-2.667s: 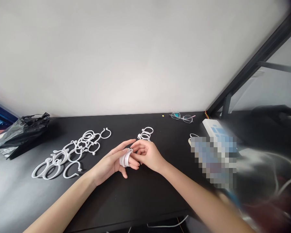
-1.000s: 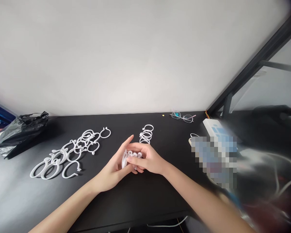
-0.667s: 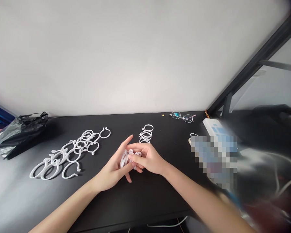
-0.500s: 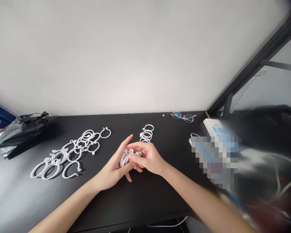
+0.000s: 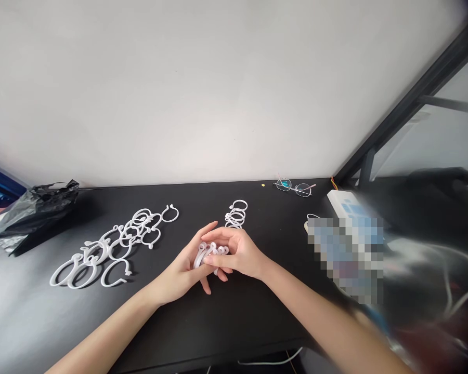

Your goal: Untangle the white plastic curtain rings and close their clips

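Between my two hands is a bunch of white plastic open rings point(image 5: 200, 255) with small eyelets at their ends. My left hand point(image 5: 187, 270) wraps the bunch from the left, its thumb laid across the front. From the right, my right hand point(image 5: 239, 254) closes on the same rings, thumb in front and fingers behind. Parts of the rings are hidden by the fingers. Just beyond my hands lies a short row of similar white rings point(image 5: 239, 203). A larger loose pile of white rings point(image 5: 119, 251) spreads over the black table point(image 5: 203, 332) to the left.
A black plastic bag point(image 5: 35, 213) lies at the far left. Eyeglasses point(image 5: 294, 187) rest near the wall. On the right are a white box point(image 5: 337, 197), a blurred-out item and a pale cable point(image 5: 446, 280). The table's front edge runs below my hands.
My left fingers have closed in slightly, and the held rings have shifted a little, with more eyelets showing. The rings on the table have not moved.
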A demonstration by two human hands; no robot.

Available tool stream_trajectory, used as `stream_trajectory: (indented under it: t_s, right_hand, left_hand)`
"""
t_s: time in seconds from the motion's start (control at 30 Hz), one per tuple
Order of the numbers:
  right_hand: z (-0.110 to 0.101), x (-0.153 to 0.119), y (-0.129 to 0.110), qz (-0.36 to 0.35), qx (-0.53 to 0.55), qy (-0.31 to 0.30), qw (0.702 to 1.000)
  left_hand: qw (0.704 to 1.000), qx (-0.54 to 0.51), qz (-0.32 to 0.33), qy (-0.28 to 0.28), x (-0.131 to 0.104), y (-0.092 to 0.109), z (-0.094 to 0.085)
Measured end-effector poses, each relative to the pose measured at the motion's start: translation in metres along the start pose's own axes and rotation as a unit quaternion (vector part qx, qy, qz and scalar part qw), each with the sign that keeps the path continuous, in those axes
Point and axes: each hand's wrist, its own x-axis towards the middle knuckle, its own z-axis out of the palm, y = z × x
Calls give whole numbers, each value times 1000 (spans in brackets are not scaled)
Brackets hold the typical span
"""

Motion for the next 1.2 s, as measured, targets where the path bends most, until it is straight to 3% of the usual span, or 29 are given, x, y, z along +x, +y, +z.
stream_trajectory:
  t_s: [0.63, 1.2]
  right_hand:
    - [1, 2, 1, 7, -2, -7, 1000]
    - [3, 4, 2, -16, 58, -26, 998]
  left_hand:
    - [998, 51, -35, -20, 3, 6, 1]
    - [996, -59, -59, -16, 2, 12, -1]
